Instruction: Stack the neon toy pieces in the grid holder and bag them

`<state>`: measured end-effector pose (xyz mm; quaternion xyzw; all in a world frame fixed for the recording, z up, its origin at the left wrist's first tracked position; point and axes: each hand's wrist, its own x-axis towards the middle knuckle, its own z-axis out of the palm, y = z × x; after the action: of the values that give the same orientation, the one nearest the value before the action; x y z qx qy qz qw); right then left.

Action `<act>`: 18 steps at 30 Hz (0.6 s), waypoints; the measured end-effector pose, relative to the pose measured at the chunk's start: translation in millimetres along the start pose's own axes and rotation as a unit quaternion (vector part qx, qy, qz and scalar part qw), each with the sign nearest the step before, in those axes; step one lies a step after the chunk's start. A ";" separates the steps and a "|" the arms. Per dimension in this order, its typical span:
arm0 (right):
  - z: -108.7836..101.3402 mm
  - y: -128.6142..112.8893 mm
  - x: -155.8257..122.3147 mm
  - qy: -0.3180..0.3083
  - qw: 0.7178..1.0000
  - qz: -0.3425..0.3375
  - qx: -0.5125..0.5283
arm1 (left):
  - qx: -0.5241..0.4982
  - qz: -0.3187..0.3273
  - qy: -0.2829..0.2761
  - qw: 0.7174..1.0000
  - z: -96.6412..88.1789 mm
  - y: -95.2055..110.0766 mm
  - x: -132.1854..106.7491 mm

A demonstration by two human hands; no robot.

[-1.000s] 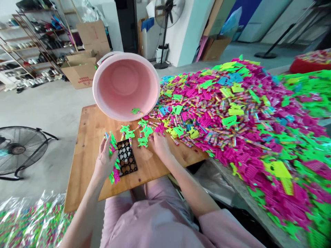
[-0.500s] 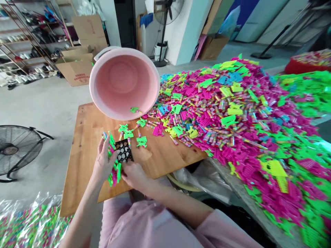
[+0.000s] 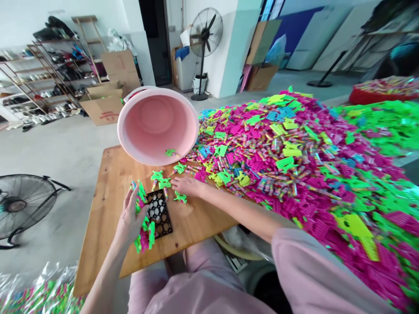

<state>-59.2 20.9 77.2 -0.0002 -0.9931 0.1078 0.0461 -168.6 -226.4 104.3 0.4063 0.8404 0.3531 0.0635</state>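
Observation:
My left hand (image 3: 130, 218) is curled around a stack of green and pink plastic pieces (image 3: 143, 220) held on edge on the wooden board (image 3: 108, 192). A black perforated tray (image 3: 159, 213) lies flat just right of that stack. My right hand (image 3: 186, 186) reaches over the board, its fingers lying flat on loose green plastic pieces (image 3: 165, 181) in front of the pink bucket (image 3: 157, 124). One green piece (image 3: 180, 198) lies just under that hand. The bucket lies tipped on its side, mouth toward me, with one green piece inside.
A huge heap of pink, green, yellow and blue plastic pieces (image 3: 294, 157) covers the table to the right. A floor fan (image 3: 22, 205) stands at left, bagged pieces (image 3: 36, 296) lie at bottom left. Cardboard boxes (image 3: 103, 104) and shelves stand behind.
My right hand went from the loose pieces back to the stack at my left hand, then out again to the green pieces by the bucket. The left hand stayed on its stack.

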 end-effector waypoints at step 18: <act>70.0 -122.7 -19.6 0.073 0.837 0.186 0.510 | 0.010 0.000 -0.001 1.000 -1.8 6.8 0.4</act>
<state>-44.9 -114.1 33.6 -0.1690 -0.7724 0.6054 0.0911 -165.3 -224.2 110.1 0.4074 0.8438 0.3442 0.0602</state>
